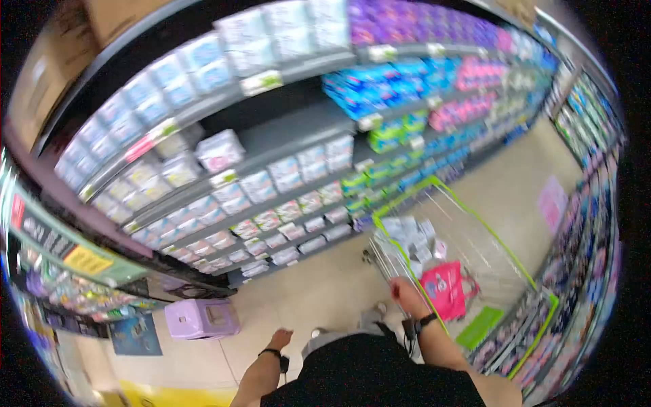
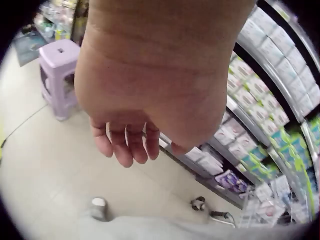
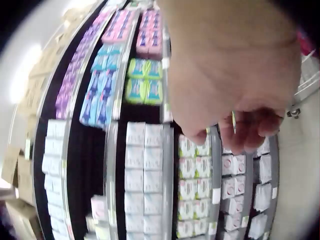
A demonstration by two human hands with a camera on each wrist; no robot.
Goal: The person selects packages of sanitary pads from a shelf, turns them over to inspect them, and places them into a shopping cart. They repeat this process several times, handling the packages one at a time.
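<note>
My right hand grips the near edge of a wire shopping cart with green trim; in the right wrist view its fingers curl round a thin bar. The cart holds white packs and a pink bag. My left hand hangs free at my side and holds nothing; in the left wrist view its fingers are loosely curled above the floor. Black bands sit on both wrists.
A long shelf unit of boxed packs runs along the left of the aisle, and another shelf lines the right. A purple plastic stool stands on the tiled floor at the left, also in the left wrist view as the stool.
</note>
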